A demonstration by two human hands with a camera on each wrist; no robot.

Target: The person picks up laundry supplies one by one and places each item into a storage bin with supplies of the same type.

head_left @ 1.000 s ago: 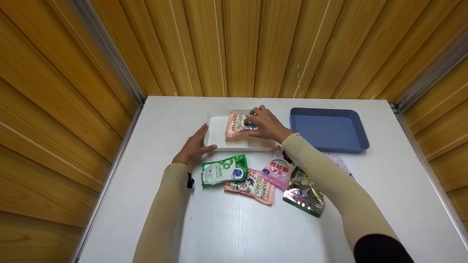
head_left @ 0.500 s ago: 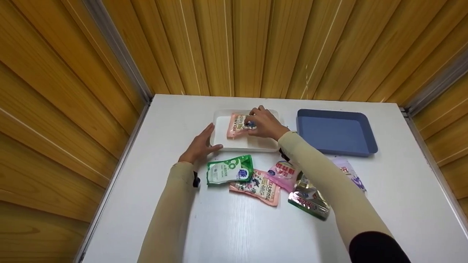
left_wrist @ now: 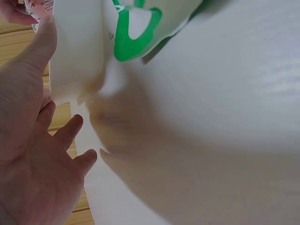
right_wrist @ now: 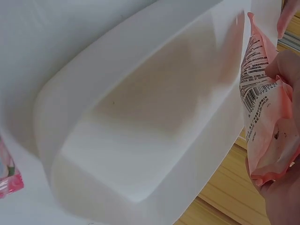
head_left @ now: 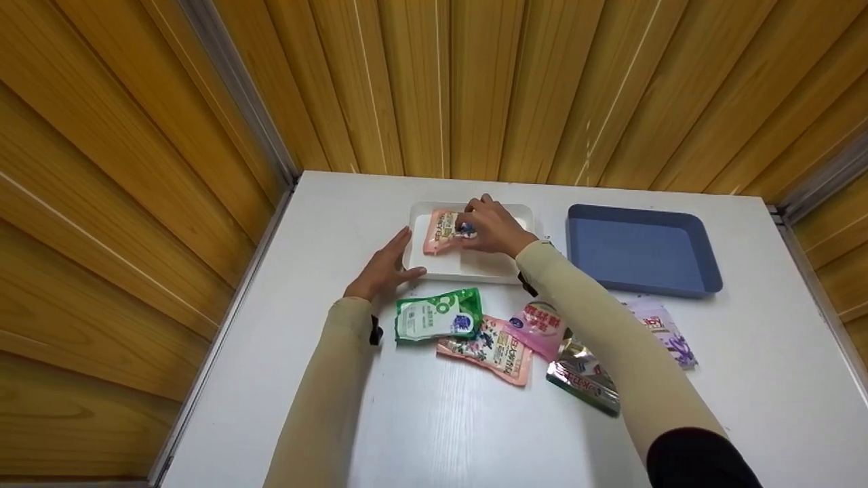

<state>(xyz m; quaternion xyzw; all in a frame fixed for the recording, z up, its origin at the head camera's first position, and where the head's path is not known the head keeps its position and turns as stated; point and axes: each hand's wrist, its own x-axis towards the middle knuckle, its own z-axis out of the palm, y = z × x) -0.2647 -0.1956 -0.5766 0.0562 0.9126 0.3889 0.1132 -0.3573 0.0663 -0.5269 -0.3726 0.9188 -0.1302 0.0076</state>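
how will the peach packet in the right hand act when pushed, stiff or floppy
The peach packet is probably floppy, as its film creases where the right hand grips it. Rolling seems unlikely, since it looks flattish, with pointed corners.

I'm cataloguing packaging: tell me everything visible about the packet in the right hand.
The packet is a glossy, creased, plastic-looking pouch with peach-pink edges. Its front has lettering on a pale panel; its back carries small dark print and a barcode. The right hand grips one end, hiding part of it, and holds it over the white tray, seemingly tilted. Whether it touches the tray is unclear.
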